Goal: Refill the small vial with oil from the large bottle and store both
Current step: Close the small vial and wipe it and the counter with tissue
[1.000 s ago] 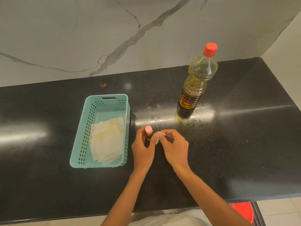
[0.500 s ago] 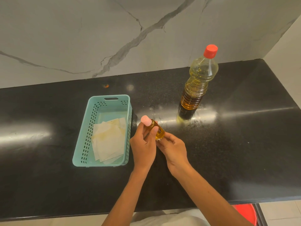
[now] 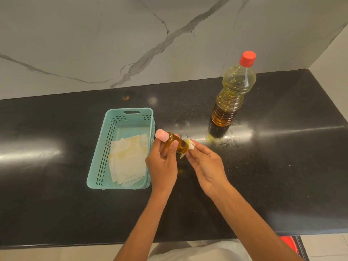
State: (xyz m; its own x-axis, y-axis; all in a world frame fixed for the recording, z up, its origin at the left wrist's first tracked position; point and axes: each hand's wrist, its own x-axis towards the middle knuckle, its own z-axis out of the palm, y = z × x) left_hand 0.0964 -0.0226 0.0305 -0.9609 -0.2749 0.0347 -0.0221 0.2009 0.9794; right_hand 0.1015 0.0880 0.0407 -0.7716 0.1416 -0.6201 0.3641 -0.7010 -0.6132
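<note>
A: How is the vial (image 3: 176,141) held?

B: It is gripped in the left hand (image 3: 163,164), fingers curled round its glass body, tilted so the rounded pink cap (image 3: 162,135) points up and left. It is seen to be filled with amber oil and is kept above the counter (image 3: 282,166), just right of the basket (image 3: 105,153).

A: And the right hand (image 3: 207,166)?

B: A small crumpled white tissue (image 3: 190,145) is pinched in its fingertips and pressed against the vial's base.

A: The bottle (image 3: 231,102)?

B: It is stood upright, far and right of the hands, well apart from them: ribbed clear plastic, red cap (image 3: 247,58), partly filled. Oily smears are seen at its foot.

A: Open room?

B: The glossy black stone is left bare to the right and along the near edge. The perforated teal basket is lined with stained paper sheets (image 3: 128,159).
</note>
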